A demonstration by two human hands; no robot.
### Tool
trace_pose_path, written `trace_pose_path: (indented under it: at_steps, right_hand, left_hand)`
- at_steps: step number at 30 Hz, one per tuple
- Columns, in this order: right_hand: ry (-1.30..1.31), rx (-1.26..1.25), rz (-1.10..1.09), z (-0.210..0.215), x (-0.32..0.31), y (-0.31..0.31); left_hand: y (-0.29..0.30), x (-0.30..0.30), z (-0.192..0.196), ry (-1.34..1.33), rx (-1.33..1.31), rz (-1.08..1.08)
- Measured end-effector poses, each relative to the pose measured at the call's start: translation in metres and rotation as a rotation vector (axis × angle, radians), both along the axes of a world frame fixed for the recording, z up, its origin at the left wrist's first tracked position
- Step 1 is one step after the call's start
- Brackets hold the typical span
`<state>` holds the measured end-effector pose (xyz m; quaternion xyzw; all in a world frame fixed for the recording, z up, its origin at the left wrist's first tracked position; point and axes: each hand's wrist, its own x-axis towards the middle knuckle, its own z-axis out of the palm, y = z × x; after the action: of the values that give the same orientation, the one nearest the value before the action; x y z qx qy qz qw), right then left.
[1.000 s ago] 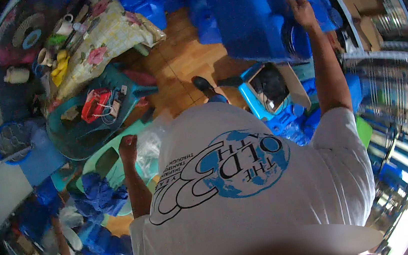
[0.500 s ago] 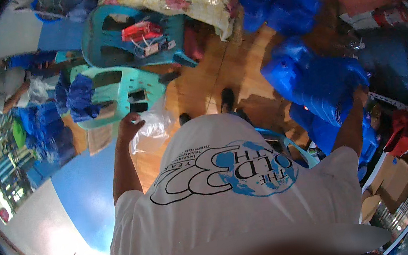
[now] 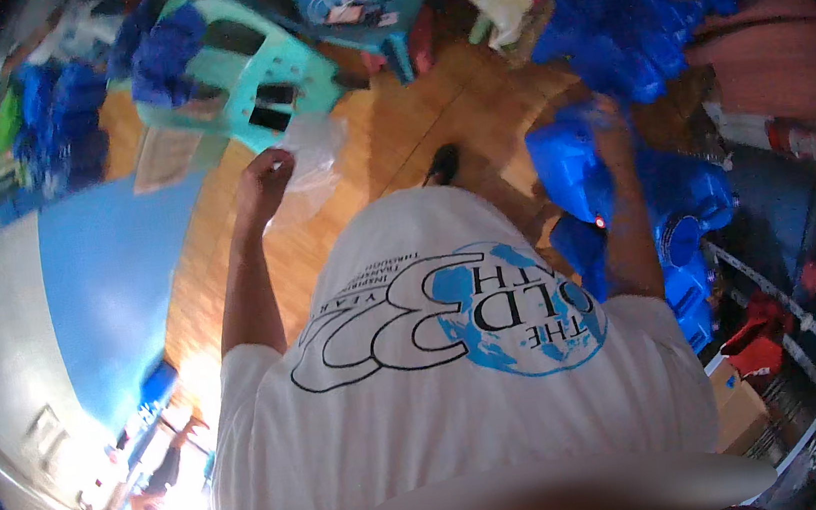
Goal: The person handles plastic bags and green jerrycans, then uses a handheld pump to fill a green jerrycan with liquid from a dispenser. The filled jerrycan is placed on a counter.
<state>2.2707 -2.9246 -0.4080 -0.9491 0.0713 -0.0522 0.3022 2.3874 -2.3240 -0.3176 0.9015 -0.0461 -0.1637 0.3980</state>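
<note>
Along the right of the wooden floor (image 3: 480,96): glossy blue containers (image 3: 568,171), too bunched to count; farther off, chairs, two: a teal chair (image 3: 400,49), a mint chair (image 3: 306,65). One clear bag (image 3: 316,155), thin, crumpled, before the mint chair, fingers of the left hand (image 3: 264,181) closed on it. Right hand (image 3: 613,136), blurred over the containers, grip unclear, has shifted inward since the earlier frame.

Gloss beside matt

The bag (image 3: 315,160) is thin, crinkled, clear plastic. The jugs (image 3: 565,172) look smooth, glossy plastic; the chair (image 3: 312,74), plastic. The shirt (image 3: 428,434) is matt cloth, the floor (image 3: 389,131) smooth, wood-look, the box (image 3: 738,414) matt cardboard.
</note>
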Motion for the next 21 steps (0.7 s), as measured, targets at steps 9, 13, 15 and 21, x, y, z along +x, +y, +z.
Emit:
trace_pose_path:
  at_steps: [9,13,15,21]
  right_hand:
    - [0.034,-0.022,0.958,0.059,0.044,0.44]
    - [0.356,0.165,1.01,0.077,0.044,0.515]
    - [0.274,0.401,1.043,0.087,0.043,0.564]
    - [0.404,0.448,1.311,0.171,0.063,0.691]
  left_hand:
    - [0.094,-0.146,0.031,-0.015,-0.509,0.151]
    - [0.183,-0.222,0.043,-0.309,-0.538,0.465]
    - [0.224,-0.263,0.036,-0.59,-0.207,0.586]
    - [0.291,-0.339,-0.047,-0.082,-0.204,0.904]
